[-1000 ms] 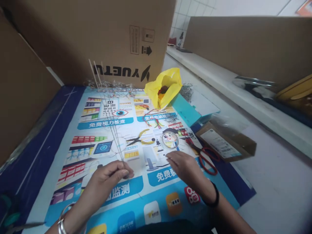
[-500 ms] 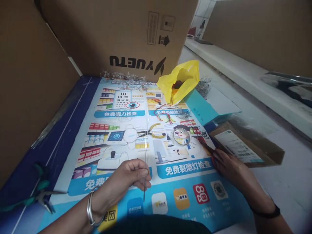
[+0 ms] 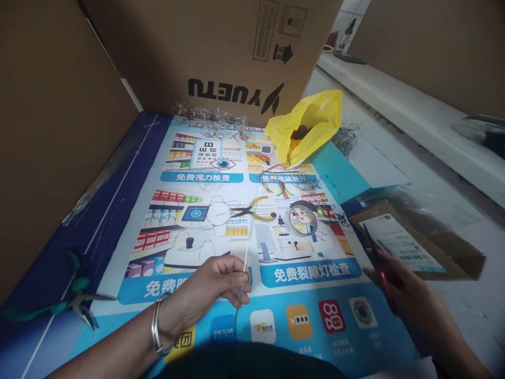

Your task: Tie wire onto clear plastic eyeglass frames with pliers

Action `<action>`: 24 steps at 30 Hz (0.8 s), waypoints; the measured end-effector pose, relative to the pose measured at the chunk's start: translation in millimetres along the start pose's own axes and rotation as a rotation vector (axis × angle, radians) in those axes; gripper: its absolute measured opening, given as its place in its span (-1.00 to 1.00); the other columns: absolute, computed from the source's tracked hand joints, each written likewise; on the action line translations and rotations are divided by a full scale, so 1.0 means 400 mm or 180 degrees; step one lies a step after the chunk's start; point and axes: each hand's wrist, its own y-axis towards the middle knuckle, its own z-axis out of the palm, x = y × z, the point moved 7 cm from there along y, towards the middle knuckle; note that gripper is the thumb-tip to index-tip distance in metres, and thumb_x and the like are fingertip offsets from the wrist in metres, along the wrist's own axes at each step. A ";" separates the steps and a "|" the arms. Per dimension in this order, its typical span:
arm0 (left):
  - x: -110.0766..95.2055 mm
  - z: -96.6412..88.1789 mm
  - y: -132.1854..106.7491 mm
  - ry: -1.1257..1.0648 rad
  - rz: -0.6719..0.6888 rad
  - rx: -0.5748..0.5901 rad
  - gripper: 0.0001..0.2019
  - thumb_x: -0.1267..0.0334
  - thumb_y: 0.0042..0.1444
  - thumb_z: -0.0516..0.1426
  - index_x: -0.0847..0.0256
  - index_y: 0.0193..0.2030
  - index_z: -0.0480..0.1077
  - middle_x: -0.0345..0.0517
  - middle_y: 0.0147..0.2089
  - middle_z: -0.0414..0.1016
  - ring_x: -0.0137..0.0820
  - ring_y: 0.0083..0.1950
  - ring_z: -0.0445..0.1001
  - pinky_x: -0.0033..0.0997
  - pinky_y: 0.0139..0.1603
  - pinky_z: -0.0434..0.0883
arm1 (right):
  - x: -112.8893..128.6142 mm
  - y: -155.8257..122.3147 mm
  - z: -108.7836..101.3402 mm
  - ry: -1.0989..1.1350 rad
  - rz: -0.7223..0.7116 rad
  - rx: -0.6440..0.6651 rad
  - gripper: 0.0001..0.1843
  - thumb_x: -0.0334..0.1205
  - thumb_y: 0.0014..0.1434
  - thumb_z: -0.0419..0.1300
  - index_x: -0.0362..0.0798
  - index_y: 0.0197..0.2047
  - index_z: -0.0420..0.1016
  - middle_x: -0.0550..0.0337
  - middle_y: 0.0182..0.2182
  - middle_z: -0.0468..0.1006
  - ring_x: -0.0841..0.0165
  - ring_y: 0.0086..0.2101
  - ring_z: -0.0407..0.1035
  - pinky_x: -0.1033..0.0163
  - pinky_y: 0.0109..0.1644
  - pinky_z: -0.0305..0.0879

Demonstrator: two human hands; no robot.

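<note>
Wires in one hand, scissors in the other

My left hand [image 3: 226, 279] pinches thin metal wires [image 3: 246, 256] upright between thumb and fingers, above a printed poster [image 3: 276, 301]. My right hand [image 3: 412, 300] is curled around red-handled scissors [image 3: 383, 281], near an open cardboard box [image 3: 453, 252]. Yellow-handled pliers [image 3: 248, 210] lie beyond my left hand.

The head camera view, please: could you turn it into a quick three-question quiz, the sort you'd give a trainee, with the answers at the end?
1. Which hand holds the red-handled scissors?

2. True or false: the left hand has the yellow-handled pliers in its grip.

3. What colour is the open bag?
A) Blue
B) Yellow
C) Green

Key:
1. The right hand.
2. False: they lie on the printed sheet, while that hand pinches thin wire-like material.
3. B.
</note>
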 end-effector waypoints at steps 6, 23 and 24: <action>0.007 0.007 -0.004 0.0057 -0.0053 0.0115 -0.80 0.18 0.00 0.24 0.28 -0.38 0.38 -0.16 -0.45 0.49 -0.47 -0.47 0.49 -0.52 -0.45 0.37 | 0.290 -0.118 0.142 0.1412 -0.0969 0.2084 -0.58 0.00 0.18 0.04 -0.02 0.05 0.23 0.20 -0.36 0.36 0.43 -0.45 0.25 0.31 -0.37 0.24; 0.017 0.026 -0.007 0.0158 -0.0295 0.0462 -0.82 0.20 0.00 0.23 0.29 -0.37 0.40 -0.19 -0.47 0.49 -0.49 -0.49 0.49 -0.57 -0.51 0.32 | 0.525 -0.138 0.182 0.1224 -0.2287 0.3422 -0.65 0.02 0.20 0.05 -0.07 -0.10 0.22 0.27 -0.36 0.28 0.48 -0.40 0.15 0.38 -0.38 0.08; 0.018 0.026 -0.007 0.0158 -0.0309 0.0451 -0.82 0.20 0.01 0.23 0.29 -0.38 0.39 -0.19 -0.47 0.49 -0.49 -0.49 0.49 -0.57 -0.51 0.32 | 0.527 -0.137 0.183 0.1225 -0.2297 0.3439 -0.65 0.02 0.20 0.04 -0.07 -0.10 0.23 0.26 -0.36 0.28 0.48 -0.40 0.15 0.38 -0.38 0.08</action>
